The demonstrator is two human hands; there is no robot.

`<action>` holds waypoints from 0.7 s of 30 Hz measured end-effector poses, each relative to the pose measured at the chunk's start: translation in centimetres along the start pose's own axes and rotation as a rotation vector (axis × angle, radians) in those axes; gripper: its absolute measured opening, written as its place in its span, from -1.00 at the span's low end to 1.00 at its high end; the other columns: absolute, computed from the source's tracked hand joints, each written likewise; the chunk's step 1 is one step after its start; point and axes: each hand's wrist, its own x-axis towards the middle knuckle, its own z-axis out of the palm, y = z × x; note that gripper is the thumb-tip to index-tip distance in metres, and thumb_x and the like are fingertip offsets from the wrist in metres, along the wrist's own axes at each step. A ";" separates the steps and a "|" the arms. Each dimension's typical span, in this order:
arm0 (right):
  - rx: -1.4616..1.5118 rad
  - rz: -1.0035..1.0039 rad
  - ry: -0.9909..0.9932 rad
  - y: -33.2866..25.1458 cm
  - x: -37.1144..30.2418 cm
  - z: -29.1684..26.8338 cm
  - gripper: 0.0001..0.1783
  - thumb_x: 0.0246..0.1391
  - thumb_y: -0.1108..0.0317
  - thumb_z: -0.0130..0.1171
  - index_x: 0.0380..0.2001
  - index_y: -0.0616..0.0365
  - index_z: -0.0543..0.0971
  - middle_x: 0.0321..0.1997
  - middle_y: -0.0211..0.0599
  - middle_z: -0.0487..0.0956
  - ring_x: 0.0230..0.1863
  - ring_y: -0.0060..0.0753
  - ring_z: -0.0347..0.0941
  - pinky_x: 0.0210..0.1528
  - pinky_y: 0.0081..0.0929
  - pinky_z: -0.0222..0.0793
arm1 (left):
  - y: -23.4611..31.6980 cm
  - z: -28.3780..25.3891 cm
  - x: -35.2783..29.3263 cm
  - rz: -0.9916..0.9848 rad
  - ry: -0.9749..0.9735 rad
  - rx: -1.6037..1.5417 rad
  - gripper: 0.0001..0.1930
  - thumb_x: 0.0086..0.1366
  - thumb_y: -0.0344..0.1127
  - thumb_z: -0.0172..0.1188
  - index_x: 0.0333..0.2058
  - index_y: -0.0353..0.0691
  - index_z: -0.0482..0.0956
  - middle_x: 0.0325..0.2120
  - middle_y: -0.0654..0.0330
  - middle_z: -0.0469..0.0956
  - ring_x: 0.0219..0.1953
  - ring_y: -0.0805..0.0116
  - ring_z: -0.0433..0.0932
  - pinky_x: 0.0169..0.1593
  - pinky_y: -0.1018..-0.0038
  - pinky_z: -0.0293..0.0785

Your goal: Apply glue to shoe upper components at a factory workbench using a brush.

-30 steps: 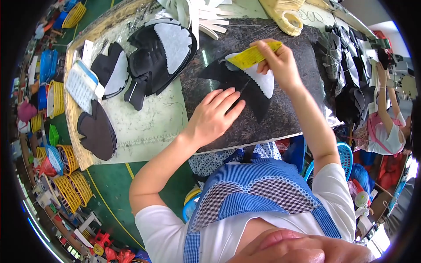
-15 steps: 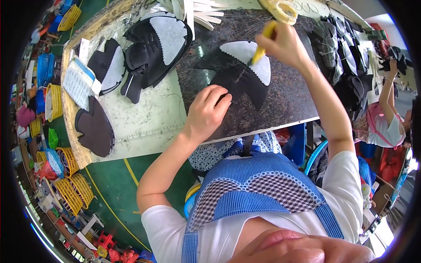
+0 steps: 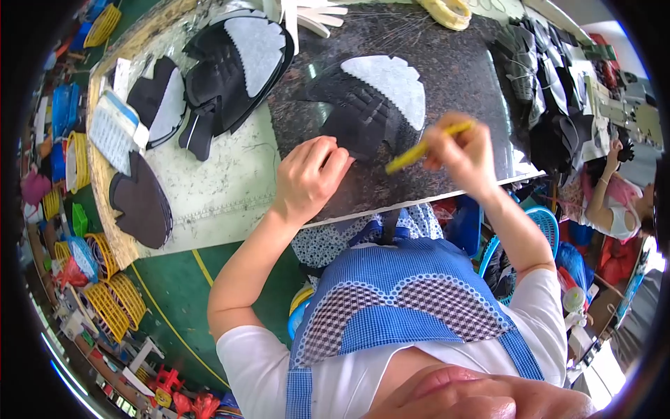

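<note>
A black fabric piece (image 3: 359,126), like a shoe upper, lies flat on the dark speckled board (image 3: 307,115). Along its far right side runs a greyish-white backing patch (image 3: 391,87) with a zigzag edge. My left hand (image 3: 312,174) rests at the piece's near left edge, fingers curled and pressed down on it. My right hand (image 3: 460,153) is closed round a yellow stick-shaped tool (image 3: 412,155), to the right of the piece. Motion smears this hand, and I cannot make out the tool's tip, which points down and left near the board's front.
More black pieces with white patches (image 3: 255,52) lie on the pale table (image 3: 230,181) at left, beside a paper-wrapped packet (image 3: 115,129). A pale yellow ring (image 3: 447,12) sits at the back. Black pieces (image 3: 558,140) are heaped at right. Another person (image 3: 614,195) works farther right.
My right hand has drawn the yellow tool from the white patch toward me and rightward. My left hand stays at the piece's edge. The whole view has shifted slightly.
</note>
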 end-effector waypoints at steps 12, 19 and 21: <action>-0.273 -0.280 -0.045 -1.3 2.1 -0.4 -0.85 0.09 0.38 0.26 -0.38 0.27 0.60 -0.41 -0.27 0.63 -0.44 -0.51 0.55 -0.37 -0.56 0.47 | -1.4 -0.6 1.2 0.181 0.008 0.039 -0.83 -0.01 -0.36 0.38 -0.40 -0.18 0.62 -0.37 0.27 0.59 -0.37 0.35 0.61 -0.32 0.45 0.57; 0.519 -0.260 0.433 2.4 5.1 -13.8 -0.72 0.33 0.26 0.10 -0.13 0.31 0.54 -0.19 -0.27 0.55 -0.20 -0.51 0.50 -0.08 -0.54 0.44 | -5.7 -5.1 9.8 -0.115 0.250 -0.184 -0.84 0.15 -0.30 0.40 -0.43 -0.23 0.61 -0.57 0.23 0.52 -0.58 0.26 0.52 -0.48 0.44 0.45; 0.513 -0.290 0.485 3.7 4.8 -14.9 -0.67 0.32 0.25 0.11 -0.06 0.32 0.54 -0.14 -0.24 0.56 -0.17 -0.47 0.52 -0.02 -0.54 0.46 | -8.5 -7.6 11.0 -0.351 0.283 -0.234 -0.82 0.18 -0.28 0.38 -0.39 -0.28 0.64 -0.58 0.19 0.59 -0.55 0.41 0.57 -0.45 0.49 0.45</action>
